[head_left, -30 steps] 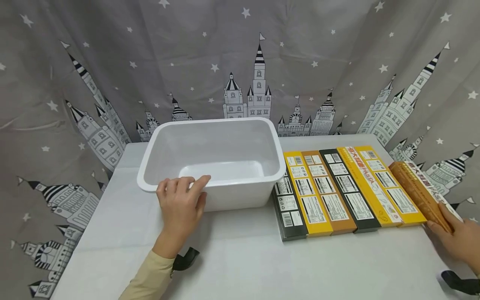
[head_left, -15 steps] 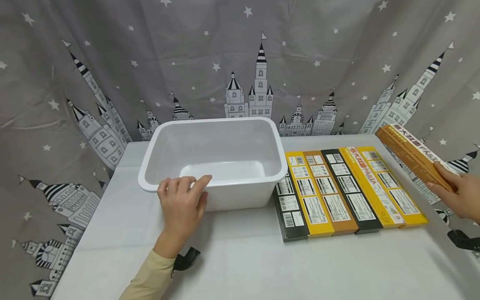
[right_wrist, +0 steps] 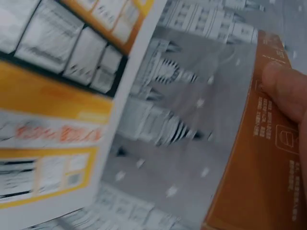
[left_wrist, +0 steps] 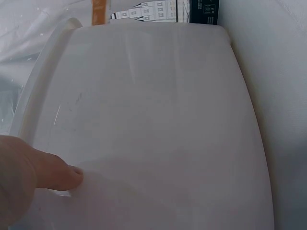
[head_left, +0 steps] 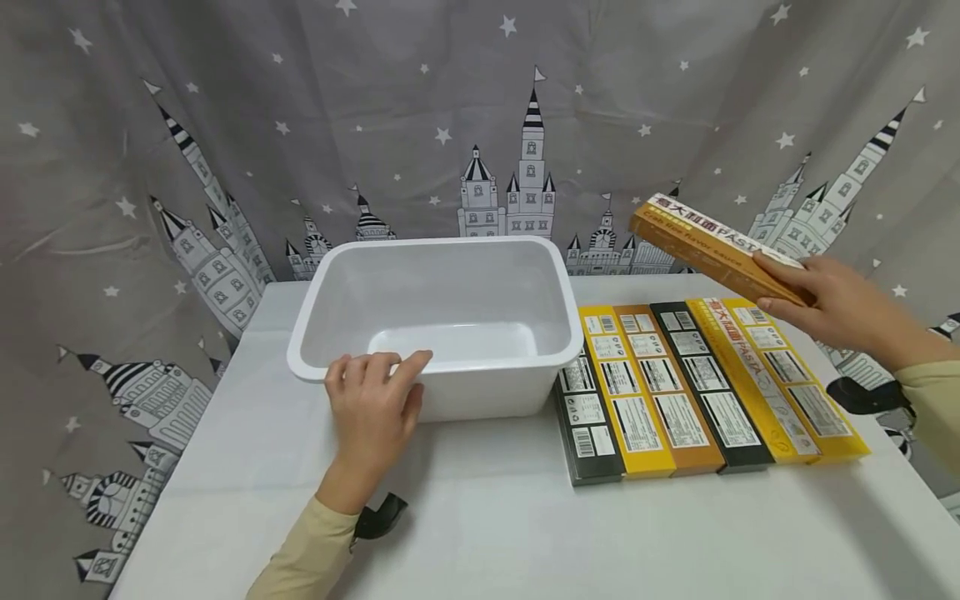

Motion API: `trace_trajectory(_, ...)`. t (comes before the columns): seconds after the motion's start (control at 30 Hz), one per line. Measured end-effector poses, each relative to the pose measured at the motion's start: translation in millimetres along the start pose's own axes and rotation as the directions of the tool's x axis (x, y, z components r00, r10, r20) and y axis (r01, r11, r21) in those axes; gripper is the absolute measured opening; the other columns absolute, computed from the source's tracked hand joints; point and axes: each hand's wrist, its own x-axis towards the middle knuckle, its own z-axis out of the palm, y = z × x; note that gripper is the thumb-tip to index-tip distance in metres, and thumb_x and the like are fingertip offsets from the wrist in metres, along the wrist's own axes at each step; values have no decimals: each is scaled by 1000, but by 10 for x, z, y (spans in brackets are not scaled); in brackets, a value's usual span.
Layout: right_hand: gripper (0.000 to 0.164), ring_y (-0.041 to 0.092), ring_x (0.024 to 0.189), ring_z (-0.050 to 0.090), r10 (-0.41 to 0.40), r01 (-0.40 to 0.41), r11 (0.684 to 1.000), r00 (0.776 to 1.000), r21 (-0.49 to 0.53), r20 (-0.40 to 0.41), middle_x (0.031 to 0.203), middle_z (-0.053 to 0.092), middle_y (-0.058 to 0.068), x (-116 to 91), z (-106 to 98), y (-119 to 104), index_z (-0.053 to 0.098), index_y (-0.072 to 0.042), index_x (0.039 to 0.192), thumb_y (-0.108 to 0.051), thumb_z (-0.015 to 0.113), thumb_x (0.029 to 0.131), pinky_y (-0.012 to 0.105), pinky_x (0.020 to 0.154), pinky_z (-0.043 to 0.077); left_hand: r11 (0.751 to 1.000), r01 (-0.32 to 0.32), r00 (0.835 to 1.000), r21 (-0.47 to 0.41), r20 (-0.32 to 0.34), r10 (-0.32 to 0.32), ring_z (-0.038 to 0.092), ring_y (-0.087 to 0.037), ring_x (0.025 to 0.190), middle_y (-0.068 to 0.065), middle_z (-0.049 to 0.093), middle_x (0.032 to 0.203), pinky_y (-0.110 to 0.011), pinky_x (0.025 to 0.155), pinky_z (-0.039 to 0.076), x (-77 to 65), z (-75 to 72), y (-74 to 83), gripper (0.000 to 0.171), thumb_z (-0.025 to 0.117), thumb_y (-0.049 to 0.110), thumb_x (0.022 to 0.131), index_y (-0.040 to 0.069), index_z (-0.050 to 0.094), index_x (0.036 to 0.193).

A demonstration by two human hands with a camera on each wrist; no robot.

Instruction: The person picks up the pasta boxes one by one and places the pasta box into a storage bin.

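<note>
My right hand (head_left: 840, 308) is holding a pasta box (head_left: 711, 252) near the tabletop's (head_left: 495, 525) far-right corner, left hand (head_left: 372, 417) pinching the tub (head_left: 495, 365) — likely loading, next needing rim clearance.

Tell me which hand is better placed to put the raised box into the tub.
Probably the right hand: it grips the brown pasta box in the air, while the left hand holds the white tub by its near rim.

Tub (head_left: 480, 393) is smooth, glossy plastic. Orange-brown box (head_left: 708, 247) and row of boxes (head_left: 711, 383) look like smooth printed card. Curtain (head_left: 465, 100) is creased cloth, bench (head_left: 510, 508) smooth.
</note>
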Motion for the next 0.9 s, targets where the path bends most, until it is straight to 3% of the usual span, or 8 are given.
trace_trajectory(0.33, 69, 26, 86, 45, -186, 186, 982, 983, 24, -11, 106, 58, 18, 531, -285, -596, 43, -16, 155, -31, 70, 93, 39, 68, 34, 1000, -5, 1000, 5, 4, 5, 55, -35, 90, -11, 63, 93, -59, 94, 34, 2, 2, 11, 39, 74, 4, 75, 20, 70, 111)
trace_trajectory(0.63, 65, 23, 81, 43, -367, 367, 930, 930, -7, -8, 98, 56, 13, 949, -349, -1200, 45, -22, 154, -32, 69, 95, 38, 69, 32, 1000, -6, 1000, 16, 4, 6, 55, -34, 91, -11, 63, 92, -59, 95, 33, -8, -22, -7, 40, 75, 2, 75, 20, 70, 111)
trace_trajectory(0.9, 62, 26, 89, 48, -464, 464, 886, 885, 15, 35, 109, 61, 16, 1220, -303, -1642, 47, -24, 153, -36, 67, 95, 40, 74, 36, 1000, -16, 1000, 22, -19, 16, 55, -34, 89, -10, 64, 92, -58, 93, 35, -5, -11, 3, 40, 75, 4, 73, 22, 70, 109)
